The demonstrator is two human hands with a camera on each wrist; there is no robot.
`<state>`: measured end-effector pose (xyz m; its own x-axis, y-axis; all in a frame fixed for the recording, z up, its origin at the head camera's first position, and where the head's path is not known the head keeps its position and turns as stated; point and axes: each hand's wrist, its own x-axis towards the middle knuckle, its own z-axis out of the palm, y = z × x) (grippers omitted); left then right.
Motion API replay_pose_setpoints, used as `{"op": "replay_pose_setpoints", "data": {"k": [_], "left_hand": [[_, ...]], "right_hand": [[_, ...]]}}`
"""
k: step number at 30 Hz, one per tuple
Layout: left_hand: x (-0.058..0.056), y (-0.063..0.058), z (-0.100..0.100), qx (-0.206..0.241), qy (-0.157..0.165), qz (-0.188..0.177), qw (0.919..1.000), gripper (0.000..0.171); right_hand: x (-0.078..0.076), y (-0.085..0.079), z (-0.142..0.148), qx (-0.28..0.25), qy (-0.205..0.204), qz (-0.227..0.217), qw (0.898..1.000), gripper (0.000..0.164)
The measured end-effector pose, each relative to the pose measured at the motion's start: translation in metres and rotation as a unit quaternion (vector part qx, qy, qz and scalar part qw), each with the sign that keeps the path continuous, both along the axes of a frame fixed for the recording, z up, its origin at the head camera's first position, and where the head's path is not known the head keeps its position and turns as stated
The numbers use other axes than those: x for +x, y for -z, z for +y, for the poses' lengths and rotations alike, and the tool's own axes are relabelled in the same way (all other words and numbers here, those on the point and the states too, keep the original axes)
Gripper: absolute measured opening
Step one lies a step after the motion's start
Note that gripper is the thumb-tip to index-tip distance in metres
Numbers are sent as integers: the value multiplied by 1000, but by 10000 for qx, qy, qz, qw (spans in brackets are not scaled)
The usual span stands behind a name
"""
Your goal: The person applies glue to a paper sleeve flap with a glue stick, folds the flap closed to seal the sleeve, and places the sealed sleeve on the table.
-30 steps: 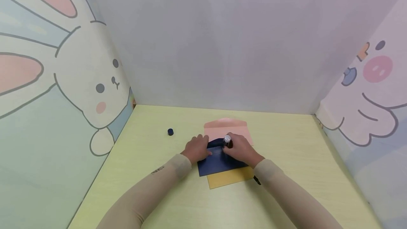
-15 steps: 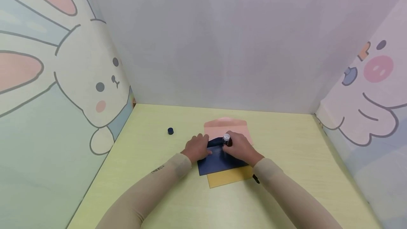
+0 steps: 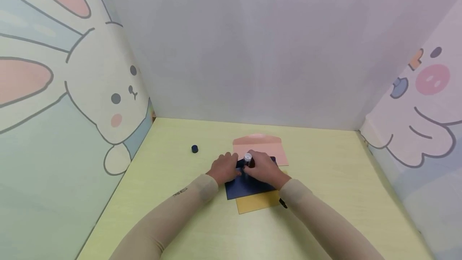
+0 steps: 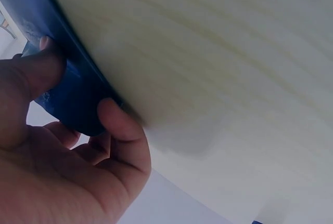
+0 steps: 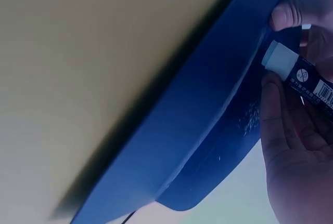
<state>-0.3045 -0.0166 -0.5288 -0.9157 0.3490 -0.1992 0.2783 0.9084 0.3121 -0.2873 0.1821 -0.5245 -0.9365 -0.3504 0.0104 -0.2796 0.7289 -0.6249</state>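
Note:
A dark blue envelope (image 3: 247, 189) lies on the table with its flap (image 5: 205, 177) folded out on the far side. My left hand (image 3: 223, 168) holds its left end, thumb on the paper and fingers curled at the edge, as the left wrist view (image 4: 88, 161) shows. My right hand (image 3: 266, 168) grips a glue stick (image 5: 312, 81) upright, its pale tip down at the flap, close to the left thumb. Whitish smears mark the flap in the right wrist view. The right hand hides part of the envelope in the head view.
Behind the blue envelope lies a pink envelope (image 3: 261, 150), its flap raised at the far side. A yellow envelope (image 3: 255, 204) shows under the blue one's near edge. A small dark cap (image 3: 195, 149) stands at left. Some black item (image 3: 283, 203) sits by the right sleeve.
My right hand has slid left along the flap with the glue stick, closer to the left hand. The flap's right end has come into view. The left hand stays in place.

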Motion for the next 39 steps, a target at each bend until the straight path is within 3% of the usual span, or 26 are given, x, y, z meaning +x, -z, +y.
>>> {"op": "replay_pose_setpoints", "data": {"k": [24, 39], "left_hand": [[-3, 0, -1, 87, 8, 18, 10000, 44], [6, 1, 0, 104, 5, -27, 9999, 46]], "right_hand": [[1, -2, 1, 271, 58, 35, 9996, 18], [7, 3, 11, 278, 263, -1, 9993, 19]]}}
